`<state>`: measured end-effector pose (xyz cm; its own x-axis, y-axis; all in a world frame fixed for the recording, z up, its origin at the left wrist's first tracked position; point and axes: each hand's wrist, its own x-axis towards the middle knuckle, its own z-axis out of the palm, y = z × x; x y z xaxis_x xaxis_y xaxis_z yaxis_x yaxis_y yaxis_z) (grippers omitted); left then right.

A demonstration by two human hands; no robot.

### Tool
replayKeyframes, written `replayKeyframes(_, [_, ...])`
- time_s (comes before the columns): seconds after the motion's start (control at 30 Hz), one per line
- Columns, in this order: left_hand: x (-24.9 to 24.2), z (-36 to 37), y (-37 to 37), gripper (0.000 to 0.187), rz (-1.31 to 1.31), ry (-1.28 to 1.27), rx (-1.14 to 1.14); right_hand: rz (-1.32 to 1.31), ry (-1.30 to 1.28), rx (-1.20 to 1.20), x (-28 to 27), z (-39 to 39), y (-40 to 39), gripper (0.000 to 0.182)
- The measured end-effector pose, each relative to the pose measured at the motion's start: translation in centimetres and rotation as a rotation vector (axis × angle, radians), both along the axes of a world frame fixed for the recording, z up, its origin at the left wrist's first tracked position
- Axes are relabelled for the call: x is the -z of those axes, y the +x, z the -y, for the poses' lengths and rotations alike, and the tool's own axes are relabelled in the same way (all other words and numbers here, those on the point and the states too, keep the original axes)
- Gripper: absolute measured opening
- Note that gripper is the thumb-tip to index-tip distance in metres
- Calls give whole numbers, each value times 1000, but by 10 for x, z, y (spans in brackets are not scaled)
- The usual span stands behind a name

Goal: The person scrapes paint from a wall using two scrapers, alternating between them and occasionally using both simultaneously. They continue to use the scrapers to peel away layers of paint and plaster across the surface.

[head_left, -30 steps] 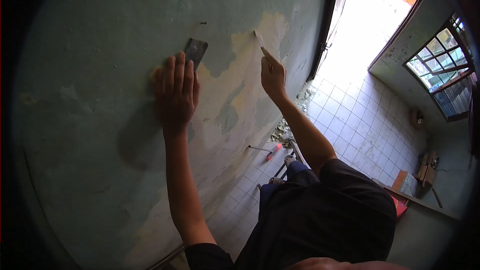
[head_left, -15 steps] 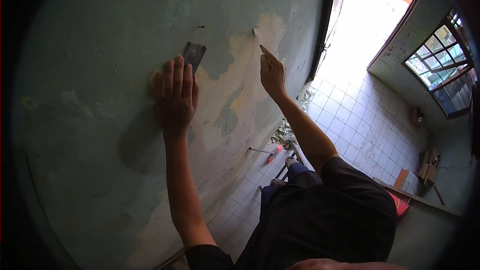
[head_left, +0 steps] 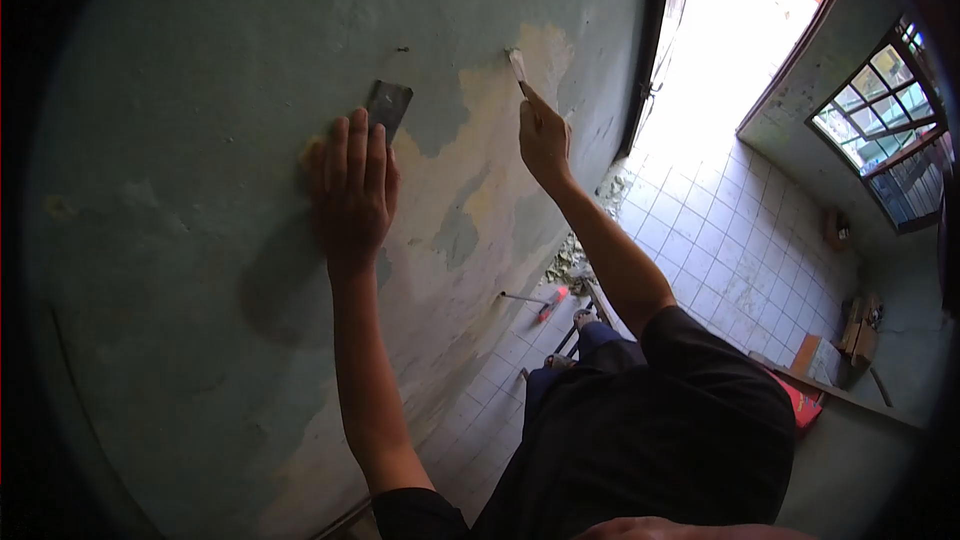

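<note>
My left hand (head_left: 352,190) rests against the green painted wall (head_left: 200,100), fingers stretched upward and close together. Under those fingers a dark, flat rectangular plate (head_left: 391,103) is held, its upper end showing beyond the fingertips. To the right, my right hand (head_left: 546,143) grips a putty knife (head_left: 518,70) by its handle, and the pale blade points up at the wall. Its tip is at the left edge of a bare cream patch (head_left: 545,50) where the green paint is gone. More bare plaster (head_left: 420,200) runs down between my two arms.
A nail (head_left: 403,49) sticks out of the wall above the plate. Below, a red-handled tool (head_left: 551,304) juts near the wall, and rubble (head_left: 572,265) lies along its foot. A bright doorway (head_left: 740,30) opens at upper right, with a window (head_left: 885,120) beyond the tiled floor.
My right hand and the putty knife have shifted very slightly up the wall. The left hand stays in place on the dark plate.
</note>
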<state>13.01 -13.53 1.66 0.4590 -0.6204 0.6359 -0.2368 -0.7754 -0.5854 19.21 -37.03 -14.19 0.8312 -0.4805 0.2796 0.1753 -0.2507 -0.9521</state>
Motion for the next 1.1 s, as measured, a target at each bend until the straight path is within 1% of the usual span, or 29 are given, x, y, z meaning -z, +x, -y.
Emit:
replayKeyframes(0.13, [4, -1, -1, 34, 17, 7, 7, 5, -17, 12, 4, -6, -12, 36])
replayKeyframes(0.2, [1, -1, 2, 34, 27, 6, 5, 31, -10, 36, -9, 3, 13, 36])
replayKeyframes(0.27, [7, -2, -5, 34, -2, 9, 2, 19, 0, 59, -2, 4, 9, 36])
replayKeyframes(0.33, [3, -1, -2, 35, -9, -1, -5, 143, -37, 51, -6, 4, 12, 36])
replayKeyframes(0.37, [1, 0, 1, 35, 7, -8, -1, 53, -14, 15, -3, 3, 0, 35])
replayKeyframes(0.47, [3, 0, -2, 35, -3, 10, 8, 45, 0, 23, -6, 9, 5, 35])
replayKeyframes(0.5, [2, 1, -3, 35, -11, 3, 0, 32, 66, 35, -10, 14, 16, 36])
replayKeyframes(0.53, [1, 2, -3, 35, -14, -6, -7, 23, 68, 37, -2, 12, 13, 36])
replayKeyframes(0.6, [5, -2, -4, 35, -14, -7, 10, 96, -39, 56, 1, 10, 15, 38])
replayKeyframes(0.67, [1, 0, 1, 35, -8, -13, 17, 59, -58, 27, -2, 8, 11, 39])
replayKeyframes(0.73, [4, -2, -2, 36, -9, 6, -14, -12, 85, -8, 0, 9, 10, 39])
replayKeyframes(0.77, [6, -2, -5, 36, -26, 10, -16, -66, 50, 2, -8, 7, 3, 40])
replayKeyframes(0.8, [6, -1, -7, 36, -23, 11, -16, -76, 50, -1, -3, 5, -6, 40])
replayKeyframes(0.9, [1, -2, -1, 35, 9, 4, -2, -66, 27, -16, -7, 4, 2, 40])
replayKeyframes(0.93, [2, -1, -2, 34, -1, -2, 12, -27, 36, 11, -12, 11, 15, 39])
replayKeyframes(1.0, [3, 1, -4, 34, -3, 10, -5, -9, 50, 43, -8, 13, 11, 38])
replayKeyframes(1.07, [-1, 1, 1, 35, 35, 13, -19, 35, -53, 47, -6, 11, 11, 39])
replayKeyframes(1.1, [2, -1, 2, 35, 36, 6, -7, 39, -45, 21, -1, 7, 3, 39])
